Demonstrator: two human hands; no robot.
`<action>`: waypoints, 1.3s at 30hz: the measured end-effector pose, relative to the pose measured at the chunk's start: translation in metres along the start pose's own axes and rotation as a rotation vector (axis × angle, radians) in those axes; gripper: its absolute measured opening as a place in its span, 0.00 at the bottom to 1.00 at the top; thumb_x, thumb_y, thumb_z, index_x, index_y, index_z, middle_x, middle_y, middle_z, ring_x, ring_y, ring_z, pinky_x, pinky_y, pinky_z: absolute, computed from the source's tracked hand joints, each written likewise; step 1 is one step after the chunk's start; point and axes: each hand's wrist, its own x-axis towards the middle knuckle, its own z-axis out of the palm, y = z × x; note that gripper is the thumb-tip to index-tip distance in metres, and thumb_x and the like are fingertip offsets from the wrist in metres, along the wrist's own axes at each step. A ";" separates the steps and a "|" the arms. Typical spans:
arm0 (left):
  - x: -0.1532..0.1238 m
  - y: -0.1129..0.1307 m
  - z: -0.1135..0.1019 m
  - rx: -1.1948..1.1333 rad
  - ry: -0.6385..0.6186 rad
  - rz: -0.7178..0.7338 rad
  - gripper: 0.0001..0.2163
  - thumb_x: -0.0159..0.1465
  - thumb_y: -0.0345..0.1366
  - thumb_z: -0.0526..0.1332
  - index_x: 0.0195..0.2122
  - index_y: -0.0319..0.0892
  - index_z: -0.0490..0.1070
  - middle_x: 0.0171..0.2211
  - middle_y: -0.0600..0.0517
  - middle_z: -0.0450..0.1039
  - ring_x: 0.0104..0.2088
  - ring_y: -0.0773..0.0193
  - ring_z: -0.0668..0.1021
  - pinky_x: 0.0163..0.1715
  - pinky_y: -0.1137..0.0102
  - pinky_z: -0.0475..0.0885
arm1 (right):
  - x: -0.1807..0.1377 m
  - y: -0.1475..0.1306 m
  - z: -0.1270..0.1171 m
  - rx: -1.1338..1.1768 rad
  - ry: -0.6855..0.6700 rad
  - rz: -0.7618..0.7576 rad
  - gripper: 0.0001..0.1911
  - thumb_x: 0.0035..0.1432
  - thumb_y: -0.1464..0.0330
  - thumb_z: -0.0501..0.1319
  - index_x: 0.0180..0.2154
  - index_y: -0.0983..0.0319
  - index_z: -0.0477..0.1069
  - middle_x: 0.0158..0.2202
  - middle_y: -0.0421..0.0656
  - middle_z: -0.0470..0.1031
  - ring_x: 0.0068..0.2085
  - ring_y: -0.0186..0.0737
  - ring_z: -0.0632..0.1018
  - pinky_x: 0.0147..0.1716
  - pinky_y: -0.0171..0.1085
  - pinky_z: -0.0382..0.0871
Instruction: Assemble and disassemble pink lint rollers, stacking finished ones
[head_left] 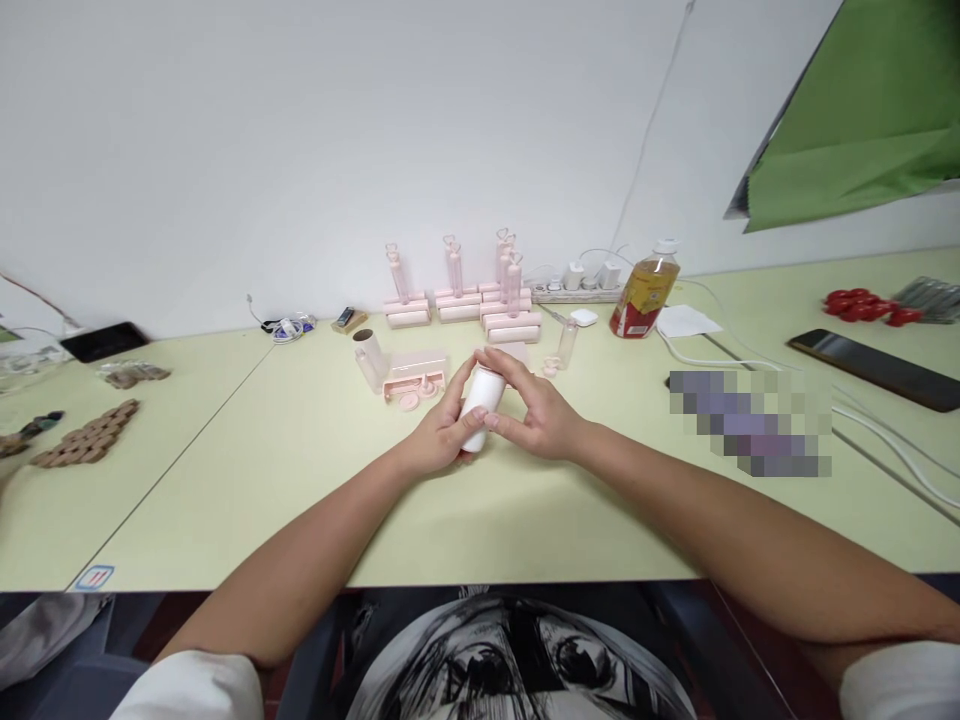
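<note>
Between my two hands is a white lint roller refill roll [484, 402], tilted a little above the table. My left hand [441, 430] is wrapped around its left side, thumb across the front. My right hand [541, 412] grips it from the right, fingers over the upper end and thumb on its side. A reddish bit shows at the roll's lower end; I cannot make out what it is. Just beyond my left hand lie an open pink case [414, 387] with small pink parts and another white roll [370, 362] with a brown core.
Pink lint roller sets [512, 322] stand in a row by the wall. A clear tube [568, 345] and a drink bottle [646, 292] are at the right. Farther right lie a phone [874, 368], cables and red parts [862, 305]. Brown rolls [88, 435] lie at the left.
</note>
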 end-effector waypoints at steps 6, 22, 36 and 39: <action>-0.001 0.006 -0.006 -0.001 0.004 -0.053 0.37 0.65 0.53 0.56 0.70 0.55 0.38 0.28 0.55 0.73 0.15 0.71 0.69 0.13 0.77 0.63 | 0.011 0.013 -0.022 -0.282 0.239 0.293 0.18 0.62 0.64 0.55 0.53 0.61 0.68 0.47 0.50 0.76 0.43 0.47 0.77 0.43 0.45 0.72; 0.007 0.003 -0.020 -0.009 0.256 0.039 0.38 0.65 0.54 0.55 0.71 0.51 0.37 0.26 0.55 0.72 0.13 0.72 0.65 0.12 0.77 0.59 | 0.014 0.037 -0.037 -0.665 -0.361 0.747 0.16 0.60 0.69 0.54 0.48 0.62 0.73 0.45 0.55 0.78 0.42 0.53 0.78 0.33 0.40 0.65; 0.014 -0.004 -0.028 -0.035 0.309 -0.067 0.38 0.63 0.53 0.56 0.70 0.49 0.43 0.23 0.55 0.72 0.13 0.70 0.65 0.10 0.77 0.57 | 0.007 0.034 -0.025 -0.222 -0.435 0.444 0.19 0.54 0.75 0.56 0.47 0.62 0.73 0.38 0.45 0.78 0.34 0.40 0.75 0.36 0.36 0.65; 0.015 -0.006 -0.024 -0.031 0.298 -0.094 0.38 0.63 0.53 0.55 0.70 0.49 0.41 0.24 0.55 0.72 0.12 0.71 0.64 0.10 0.77 0.56 | 0.008 0.027 -0.022 -0.144 -0.458 0.445 0.14 0.55 0.73 0.56 0.43 0.61 0.74 0.34 0.42 0.76 0.32 0.38 0.74 0.33 0.35 0.63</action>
